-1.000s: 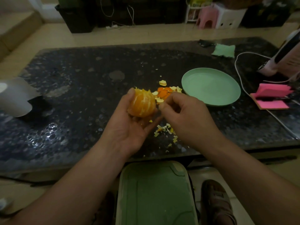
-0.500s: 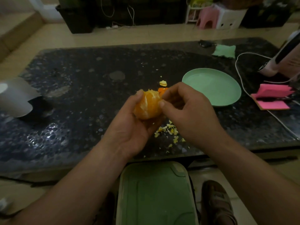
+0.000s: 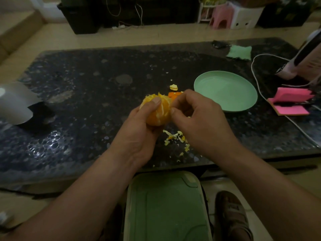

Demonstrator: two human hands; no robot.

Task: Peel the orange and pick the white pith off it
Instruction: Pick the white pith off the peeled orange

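Head view: left hand (image 3: 139, 134) cups the orange (image 3: 157, 111) above the table (image 3: 78, 94), grip closed around it, thumb now on top where a second ago it sat at the side. Right hand (image 3: 196, 119) has moved back in, fingertips (image 3: 173, 111) pinched at the fruit's right edge, likely on pith. Peel is off; pith picking continues. Scraps (image 3: 175, 138) lie below, green plate (image 3: 225, 91) near. Dim room, tiled floor.
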